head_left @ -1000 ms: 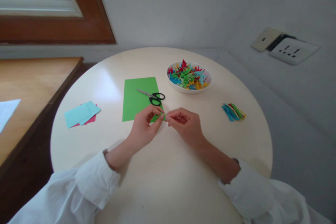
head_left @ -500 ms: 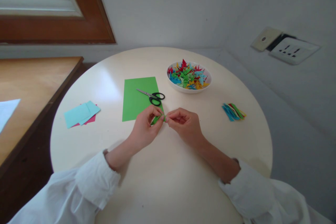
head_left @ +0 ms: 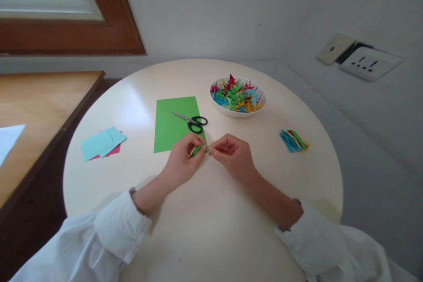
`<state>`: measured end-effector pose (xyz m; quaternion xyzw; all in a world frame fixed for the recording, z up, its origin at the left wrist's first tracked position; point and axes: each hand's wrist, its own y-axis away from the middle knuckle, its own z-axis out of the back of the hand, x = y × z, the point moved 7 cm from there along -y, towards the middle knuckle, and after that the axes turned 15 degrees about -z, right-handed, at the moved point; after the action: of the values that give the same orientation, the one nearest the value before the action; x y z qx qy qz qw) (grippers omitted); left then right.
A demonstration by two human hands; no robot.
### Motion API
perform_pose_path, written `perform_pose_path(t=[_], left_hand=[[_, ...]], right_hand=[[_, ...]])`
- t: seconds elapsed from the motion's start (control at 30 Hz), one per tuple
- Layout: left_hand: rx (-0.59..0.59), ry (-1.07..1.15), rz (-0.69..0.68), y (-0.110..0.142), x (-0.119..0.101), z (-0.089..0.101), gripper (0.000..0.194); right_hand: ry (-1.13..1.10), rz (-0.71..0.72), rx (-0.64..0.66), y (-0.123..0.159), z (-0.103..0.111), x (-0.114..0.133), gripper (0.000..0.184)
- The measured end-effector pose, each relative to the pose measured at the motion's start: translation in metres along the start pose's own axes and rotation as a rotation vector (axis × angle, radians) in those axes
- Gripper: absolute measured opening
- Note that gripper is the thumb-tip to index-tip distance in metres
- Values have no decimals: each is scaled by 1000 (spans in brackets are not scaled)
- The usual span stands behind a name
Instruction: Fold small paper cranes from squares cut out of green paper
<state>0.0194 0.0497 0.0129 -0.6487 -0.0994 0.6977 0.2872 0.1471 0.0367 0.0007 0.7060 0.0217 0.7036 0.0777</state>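
Note:
Between my hands, above the table's middle, is a small piece of folded green paper (head_left: 196, 151), partly hidden by fingers. My left hand (head_left: 186, 158) pinches it between thumb and fingers. From the other side, my right hand (head_left: 234, 156) closes thumb and forefinger at the paper's right tip. Just beyond my left hand lies a green sheet (head_left: 170, 125), and black-handled scissors (head_left: 193, 122) rest on it with blades pointing to the far left.
A white bowl (head_left: 238, 114) of colourful folded paper cranes stands at the back. Light blue and pink paper pieces (head_left: 102, 143) lie left; a bundle of folded coloured strips (head_left: 294, 141) lies right. A wooden desk (head_left: 42, 97) adjoins the round white table (head_left: 211, 238).
My right hand's fingertips have shifted very slightly at the tip of the green paper. My left hand and everything on the table stay where they were.

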Motion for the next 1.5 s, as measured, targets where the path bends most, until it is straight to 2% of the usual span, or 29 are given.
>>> perform_pose_path(t=[0.3, 0.57, 1.13, 1.5], left_hand=[[-43, -16, 8, 1, 3, 4, 17], [-65, -37, -42, 1, 1, 7, 16], [-81, -62, -59, 1, -3, 8, 17], [-111, -24, -56, 1, 0, 8, 16]], right_hand=[[-202, -117, 86, -5, -5, -9, 31], [-185, -177, 63, -11, 0, -14, 29], [-159, -50, -1, -6, 1, -6, 30], [-117, -1, -8, -5, 2, -3, 20]])
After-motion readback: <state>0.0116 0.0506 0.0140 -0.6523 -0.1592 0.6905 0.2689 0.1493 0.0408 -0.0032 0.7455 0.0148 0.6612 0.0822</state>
